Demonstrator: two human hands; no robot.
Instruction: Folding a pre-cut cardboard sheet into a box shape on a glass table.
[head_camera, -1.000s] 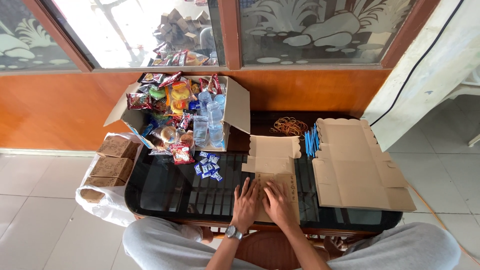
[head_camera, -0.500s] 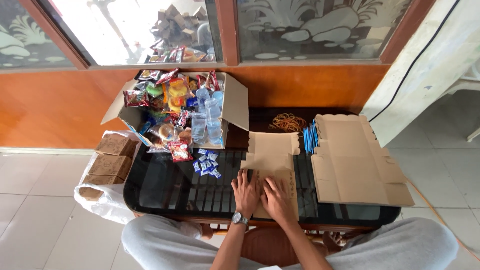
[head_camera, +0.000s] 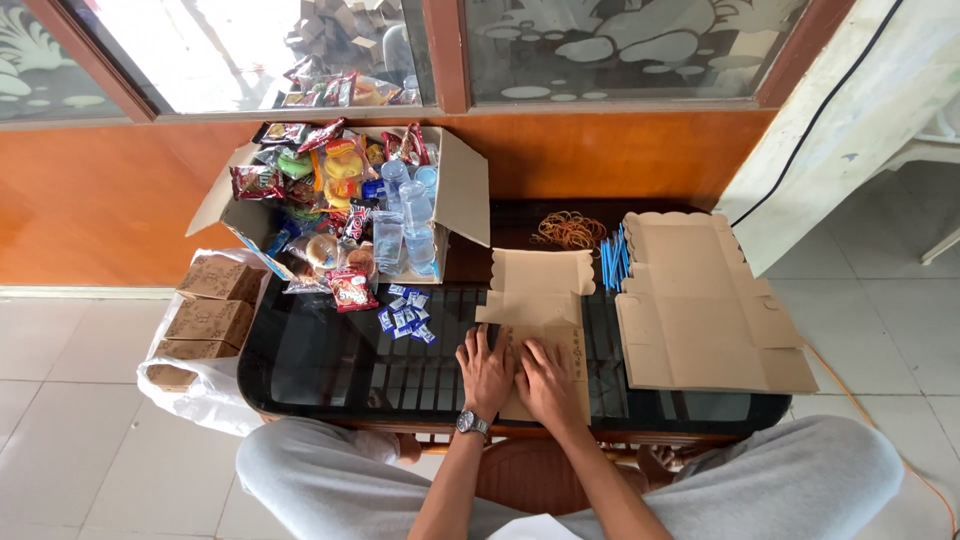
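head view: both hands are lying flat on the flat cardboard blank (head_camera: 540, 300) at the near edge of the dark glass worktop (head_camera: 320, 360). the left hand (head_camera: 487, 368), a watch on its wrist, is pressing palm-down on the blank's near left part, its fingers (head_camera: 478, 340) spreading wide and gripping nothing. the right hand (head_camera: 545, 385) is lying just beside it, touching it, fingers likewise splayed flat on the card, holding nothing. the blank is reaching from under the palms away toward the window, its far flap showing a scalloped edge.

to the right, a stack of larger flat blanks (head_camera: 705, 305) is resting on the worktop, with a bundle of blue straws (head_camera: 612, 258) lying between it and the pressed blank. farther back a heap of rubber bands (head_camera: 570, 230) is sitting on the glass.

at the far left an open cardboard carton (head_camera: 465, 190) is brimming with coloured snack packets (head_camera: 320, 170) and sealed water cups (head_camera: 405, 215), some packets spilling over its front. small blue sachets (head_camera: 405, 312) are lying scattered just in front of it. off the worktop's left edge, a white plastic bag (head_camera: 205, 395) on the floor is holding folded brown boxes (head_camera: 210, 305), stacked one against another.
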